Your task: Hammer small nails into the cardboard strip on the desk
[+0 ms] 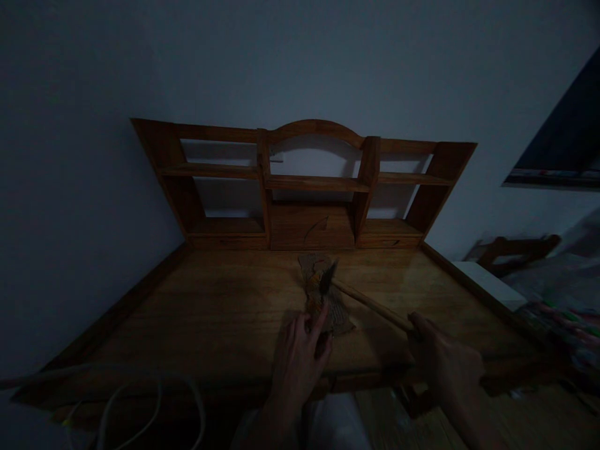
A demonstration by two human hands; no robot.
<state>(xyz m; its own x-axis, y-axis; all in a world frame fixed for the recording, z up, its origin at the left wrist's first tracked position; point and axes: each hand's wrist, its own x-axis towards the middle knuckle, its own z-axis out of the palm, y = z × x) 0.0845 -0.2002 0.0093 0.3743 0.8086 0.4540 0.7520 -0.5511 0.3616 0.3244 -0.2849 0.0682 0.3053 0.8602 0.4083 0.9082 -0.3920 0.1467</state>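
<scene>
In dim light, my right hand grips the end of a long wooden-handled hammer. Its dark head is over a crumpled piece of brown woven cloth, and I cannot tell whether it touches what lies below. A yellowish-brown patch or lump shows on the cloth, too dark to name. At the cloth's near left edge is my left hand, fingers bent and drawn together close below the hammer head. Whatever its fingertips may hold is hidden.
The wooden desk carries a shelf hutch along its back, against the wall. Pale cables loop at the near left corner. To the right are a wooden chair and colourful cloth or bags.
</scene>
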